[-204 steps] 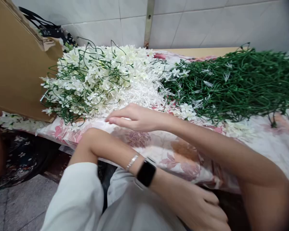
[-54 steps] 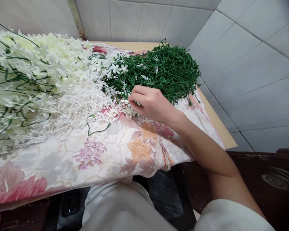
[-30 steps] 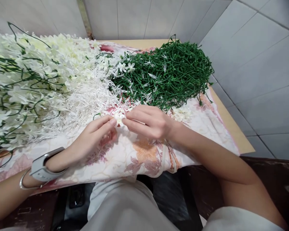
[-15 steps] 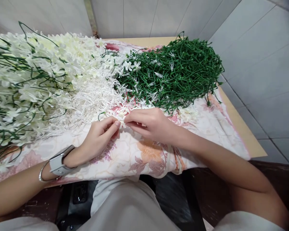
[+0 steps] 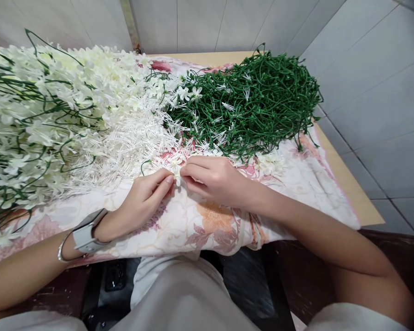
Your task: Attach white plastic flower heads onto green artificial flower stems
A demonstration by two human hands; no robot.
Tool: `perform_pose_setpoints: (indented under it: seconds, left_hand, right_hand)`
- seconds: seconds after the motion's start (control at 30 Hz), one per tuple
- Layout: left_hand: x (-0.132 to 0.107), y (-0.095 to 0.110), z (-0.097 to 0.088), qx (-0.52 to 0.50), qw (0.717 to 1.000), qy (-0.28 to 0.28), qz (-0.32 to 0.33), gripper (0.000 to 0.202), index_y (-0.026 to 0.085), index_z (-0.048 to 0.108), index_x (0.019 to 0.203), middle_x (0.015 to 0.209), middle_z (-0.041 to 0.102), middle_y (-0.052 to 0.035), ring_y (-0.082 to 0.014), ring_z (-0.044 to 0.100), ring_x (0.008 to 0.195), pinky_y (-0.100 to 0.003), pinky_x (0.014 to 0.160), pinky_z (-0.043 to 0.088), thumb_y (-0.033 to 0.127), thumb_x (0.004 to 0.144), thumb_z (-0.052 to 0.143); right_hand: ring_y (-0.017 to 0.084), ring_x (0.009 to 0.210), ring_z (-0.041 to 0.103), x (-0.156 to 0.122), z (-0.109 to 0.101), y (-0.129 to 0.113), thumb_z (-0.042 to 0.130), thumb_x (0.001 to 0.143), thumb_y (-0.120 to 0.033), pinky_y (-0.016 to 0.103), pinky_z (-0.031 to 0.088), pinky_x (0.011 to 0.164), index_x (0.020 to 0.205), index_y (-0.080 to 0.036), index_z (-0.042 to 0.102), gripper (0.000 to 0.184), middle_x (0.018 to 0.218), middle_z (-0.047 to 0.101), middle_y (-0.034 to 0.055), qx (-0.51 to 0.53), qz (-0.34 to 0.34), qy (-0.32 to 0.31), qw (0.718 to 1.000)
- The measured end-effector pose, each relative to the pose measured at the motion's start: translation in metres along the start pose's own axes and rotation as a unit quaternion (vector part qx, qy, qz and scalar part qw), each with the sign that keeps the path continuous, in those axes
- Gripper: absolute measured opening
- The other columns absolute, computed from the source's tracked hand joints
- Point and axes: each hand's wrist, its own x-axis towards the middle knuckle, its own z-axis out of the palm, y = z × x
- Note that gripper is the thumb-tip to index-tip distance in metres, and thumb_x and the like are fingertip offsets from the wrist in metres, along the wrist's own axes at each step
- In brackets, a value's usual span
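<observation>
Head cam: left hand [image 5: 143,197] & right hand [image 5: 215,179] meet fingertip to fingertip, both pinched shut on a small white flower [image 5: 176,177] over the floral cloth [image 5: 207,225], near-centre. White flower pile [image 5: 55,110] left, green stems [image 5: 258,101] far right.

— Anything to read out here? Any lettering, labels, numbers?

— Nothing is showing, not a single legible word. The floral cloth [image 5: 207,225] is carrying only printed blossoms, no writing. Just left of it, at the wrist, the watch [image 5: 86,232] is turning its band and side to the camera, so no screen or brand is reading.

— And behind the cloth?

— The wall tiles [image 5: 365,69] beyond it are staying plain, no sign or sticker on them. The heaps lying on the cloth, the white flowers [image 5: 55,105] and the green stems [image 5: 262,101], are bearing no tags either.
</observation>
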Motion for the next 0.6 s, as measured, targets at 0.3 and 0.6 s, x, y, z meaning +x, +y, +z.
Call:
perform_pose_setpoints:
  seconds: [0.3,0.6]
  left_hand:
    - [-0.0004,-0.0019,-0.0001,0.006,1.000,0.013,0.008,0.028,0.017,0.054,0.080,0.064,0.051,0.0034,-0.0094,0.045,0.059,-0.021,0.058,0.033,0.034,0.095,0.037]
    - [-0.0011,-0.0041,-0.0001,-0.082,0.995,0.026,0.048,0.027,0.018,0.057,0.091,0.078,0.055,0.0011,-0.0101,0.048,0.067,-0.021,0.063,0.037,0.035,0.096,0.036]
  right_hand:
    - [0.011,0.060,0.045,0.0010,-0.0031,0.0003,0.043,0.089,-0.013,0.022,0.037,0.056,0.075,-0.010,0.060,0.022,0.066,0.053,0.0035,-0.014,-0.015,-0.003,1.000]
    - [0.009,0.062,0.050,0.0038,-0.0074,-0.0020,0.048,0.087,-0.011,0.020,0.041,0.059,0.081,-0.010,0.061,0.014,0.071,0.060,0.0033,0.090,0.018,0.049,0.995]
